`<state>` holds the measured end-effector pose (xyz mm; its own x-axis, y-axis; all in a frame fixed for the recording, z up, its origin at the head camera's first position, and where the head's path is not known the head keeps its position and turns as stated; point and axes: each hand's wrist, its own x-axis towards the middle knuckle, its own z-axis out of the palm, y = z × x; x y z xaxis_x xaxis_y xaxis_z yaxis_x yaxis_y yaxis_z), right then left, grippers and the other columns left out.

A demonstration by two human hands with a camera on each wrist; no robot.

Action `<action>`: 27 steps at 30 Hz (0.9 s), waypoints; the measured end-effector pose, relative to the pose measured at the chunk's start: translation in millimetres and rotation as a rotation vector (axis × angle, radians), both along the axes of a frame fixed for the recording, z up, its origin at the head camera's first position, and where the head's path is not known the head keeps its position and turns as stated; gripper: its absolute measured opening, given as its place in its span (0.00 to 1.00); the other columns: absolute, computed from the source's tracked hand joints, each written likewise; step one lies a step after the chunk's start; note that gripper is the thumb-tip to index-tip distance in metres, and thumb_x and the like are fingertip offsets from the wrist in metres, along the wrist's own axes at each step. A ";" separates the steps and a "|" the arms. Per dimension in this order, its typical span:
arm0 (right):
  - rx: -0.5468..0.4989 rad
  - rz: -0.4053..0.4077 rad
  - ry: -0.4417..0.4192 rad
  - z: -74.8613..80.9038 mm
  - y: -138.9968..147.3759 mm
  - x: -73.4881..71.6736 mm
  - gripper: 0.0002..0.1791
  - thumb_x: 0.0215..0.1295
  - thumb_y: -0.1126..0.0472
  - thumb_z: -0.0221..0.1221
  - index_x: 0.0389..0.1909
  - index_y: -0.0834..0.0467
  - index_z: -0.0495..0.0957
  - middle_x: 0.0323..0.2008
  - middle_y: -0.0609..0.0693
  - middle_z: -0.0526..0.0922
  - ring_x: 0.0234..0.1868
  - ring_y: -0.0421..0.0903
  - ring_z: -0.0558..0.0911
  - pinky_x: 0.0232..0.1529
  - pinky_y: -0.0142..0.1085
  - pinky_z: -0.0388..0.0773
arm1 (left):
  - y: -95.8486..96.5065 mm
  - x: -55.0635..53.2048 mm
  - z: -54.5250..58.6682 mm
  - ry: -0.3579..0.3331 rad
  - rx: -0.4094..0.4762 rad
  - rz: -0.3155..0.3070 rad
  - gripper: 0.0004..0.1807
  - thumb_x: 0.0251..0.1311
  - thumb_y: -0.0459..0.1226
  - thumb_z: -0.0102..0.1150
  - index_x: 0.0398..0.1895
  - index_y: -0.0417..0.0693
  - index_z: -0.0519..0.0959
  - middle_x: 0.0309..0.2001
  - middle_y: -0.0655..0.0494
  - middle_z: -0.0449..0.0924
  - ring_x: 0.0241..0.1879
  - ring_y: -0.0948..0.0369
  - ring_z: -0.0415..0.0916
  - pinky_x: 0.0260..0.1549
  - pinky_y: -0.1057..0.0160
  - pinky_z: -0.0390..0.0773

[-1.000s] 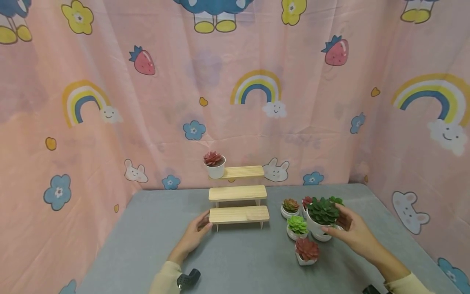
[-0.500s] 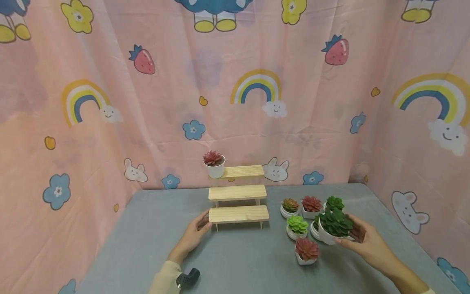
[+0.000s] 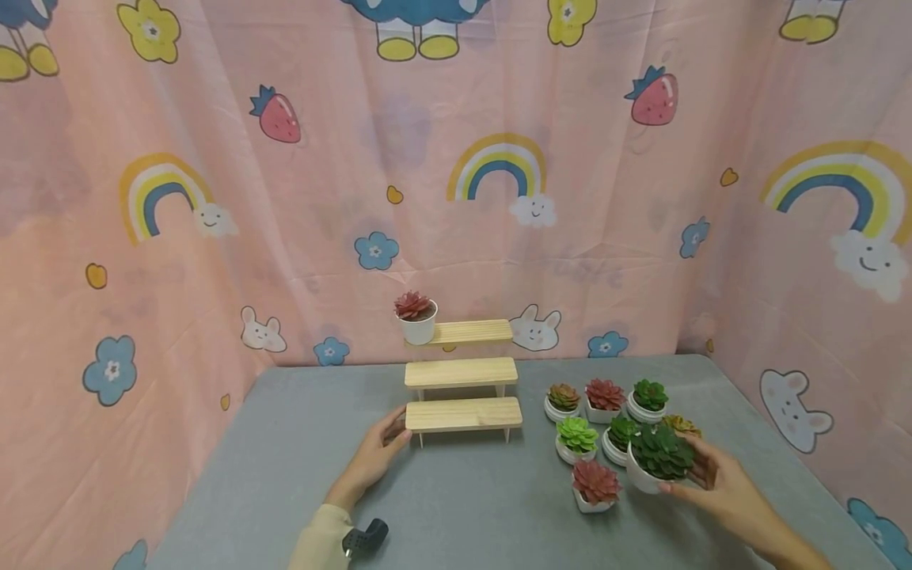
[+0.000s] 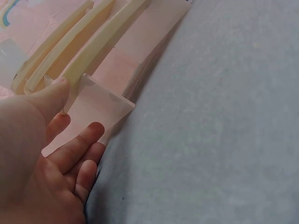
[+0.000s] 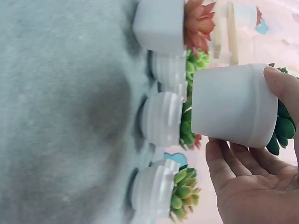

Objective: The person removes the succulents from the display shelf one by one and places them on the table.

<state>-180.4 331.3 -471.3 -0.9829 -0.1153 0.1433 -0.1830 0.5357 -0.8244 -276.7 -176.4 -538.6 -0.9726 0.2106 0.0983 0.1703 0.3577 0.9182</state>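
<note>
A three-tier wooden display shelf (image 3: pixel 463 413) with translucent legs stands at the back middle. At the left end of its lowest step, my left hand (image 3: pixel 369 457) grips the edge; the left wrist view has the thumb on the wood and the fingers beside the leg panel (image 4: pixel 96 102). My right hand (image 3: pixel 734 491) holds a dark green potted succulent (image 3: pixel 663 453) by its white pot. In the right wrist view that pot (image 5: pixel 229 105) is raised above the tabletop, thumb on one side and fingers on the other. One red potted succulent (image 3: pixel 416 319) sits on the top step's left end.
Several small potted succulents crowd the right side of the grey table (image 3: pixel 299 419), among them a bright green one (image 3: pixel 577 435), a red one in front (image 3: pixel 595 483) and a yellowish one (image 3: pixel 682 426) behind the held pot. A pink patterned curtain (image 3: pixel 321 206) hangs behind.
My right hand has carried the dark green succulent to the right and toward me, uncovering the smaller plants behind it. The left hand has stayed at the shelf.
</note>
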 end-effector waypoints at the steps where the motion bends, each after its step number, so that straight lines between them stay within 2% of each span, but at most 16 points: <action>1: -0.011 0.012 0.012 -3.0 1.2 0.5 0.39 0.61 0.68 0.69 0.68 0.77 0.61 0.56 0.36 0.77 0.48 0.16 0.74 0.45 0.20 0.78 | 0.3 0.0 0.5 -0.004 0.002 0.005 0.35 0.74 0.48 0.54 0.78 0.46 0.60 0.65 0.39 0.77 0.63 0.46 0.78 0.62 0.44 0.76; 3: -0.023 0.022 0.005 -7.4 3.1 1.0 0.40 0.61 0.69 0.68 0.69 0.77 0.60 0.52 0.25 0.72 0.48 0.17 0.74 0.44 0.20 0.78 | 0.7 -0.1 0.7 0.000 0.005 0.011 0.34 0.74 0.47 0.54 0.78 0.45 0.60 0.65 0.39 0.77 0.62 0.46 0.78 0.62 0.45 0.76; 4: -0.026 0.027 -0.003 -8.9 3.7 1.1 0.40 0.61 0.69 0.68 0.69 0.78 0.59 0.54 0.28 0.75 0.48 0.17 0.74 0.44 0.20 0.78 | 0.9 -0.2 0.8 -0.001 0.008 0.015 0.34 0.74 0.46 0.55 0.78 0.45 0.61 0.65 0.39 0.77 0.62 0.47 0.78 0.62 0.45 0.76; 6: -0.016 0.028 -0.037 -10.8 4.4 0.5 0.41 0.62 0.67 0.68 0.70 0.77 0.58 0.59 0.43 0.79 0.48 0.16 0.74 0.45 0.20 0.78 | 1.1 -0.4 0.6 -0.007 0.010 0.020 0.33 0.74 0.46 0.55 0.78 0.45 0.61 0.64 0.40 0.78 0.62 0.47 0.78 0.62 0.45 0.76; 7: -0.004 0.022 -0.059 -11.5 4.8 0.1 0.41 0.62 0.66 0.68 0.70 0.77 0.58 0.62 0.53 0.78 0.48 0.16 0.73 0.45 0.21 0.78 | 1.1 -0.3 0.7 -0.008 0.013 0.024 0.33 0.74 0.46 0.55 0.78 0.46 0.61 0.64 0.40 0.78 0.62 0.47 0.78 0.62 0.45 0.76; 10: 0.031 0.017 -0.103 -13.5 6.0 -0.9 0.42 0.64 0.64 0.67 0.71 0.77 0.56 0.66 0.79 0.66 0.47 0.14 0.71 0.47 0.29 0.82 | 0.8 0.5 0.7 -0.015 0.007 0.025 0.33 0.74 0.46 0.55 0.78 0.46 0.61 0.65 0.39 0.77 0.62 0.47 0.78 0.62 0.44 0.76; 11: 0.039 0.015 -0.115 -14.6 6.6 -1.2 0.43 0.64 0.64 0.67 0.71 0.77 0.56 0.67 0.81 0.64 0.47 0.14 0.70 0.48 0.32 0.83 | 0.5 0.8 0.5 -0.010 0.002 0.020 0.34 0.74 0.47 0.55 0.78 0.46 0.61 0.65 0.38 0.77 0.62 0.46 0.78 0.62 0.44 0.76; 14: 0.045 0.015 -0.138 -18.2 8.0 -1.7 0.43 0.64 0.64 0.67 0.71 0.79 0.54 0.68 0.83 0.61 0.47 0.13 0.68 0.48 0.34 0.83 | 0.0 1.6 0.7 -0.014 -0.005 0.008 0.35 0.74 0.49 0.54 0.78 0.45 0.60 0.66 0.37 0.76 0.63 0.45 0.77 0.62 0.43 0.76; 18: 0.015 0.021 -0.159 -23.1 8.5 -2.6 0.44 0.64 0.65 0.67 0.71 0.79 0.53 0.68 0.83 0.60 0.47 0.13 0.68 0.45 0.24 0.78 | 0.3 1.3 1.4 -0.018 0.006 0.007 0.35 0.74 0.49 0.54 0.78 0.45 0.60 0.66 0.37 0.75 0.63 0.45 0.77 0.63 0.42 0.75; 20: 0.004 0.026 -0.160 -25.2 8.6 -2.9 0.44 0.64 0.66 0.67 0.71 0.80 0.52 0.68 0.84 0.60 0.46 0.13 0.68 0.44 0.21 0.76 | 0.9 1.4 2.0 -0.023 0.018 0.014 0.35 0.74 0.48 0.55 0.78 0.46 0.60 0.66 0.38 0.76 0.63 0.46 0.77 0.63 0.42 0.75; 27: -0.014 0.024 -0.165 -29.6 9.9 -4.5 0.44 0.63 0.66 0.67 0.71 0.79 0.52 0.67 0.84 0.61 0.46 0.13 0.69 0.44 0.22 0.77 | 1.5 1.8 2.4 -0.019 0.029 0.017 0.34 0.73 0.46 0.55 0.78 0.46 0.60 0.65 0.38 0.77 0.62 0.46 0.78 0.62 0.42 0.75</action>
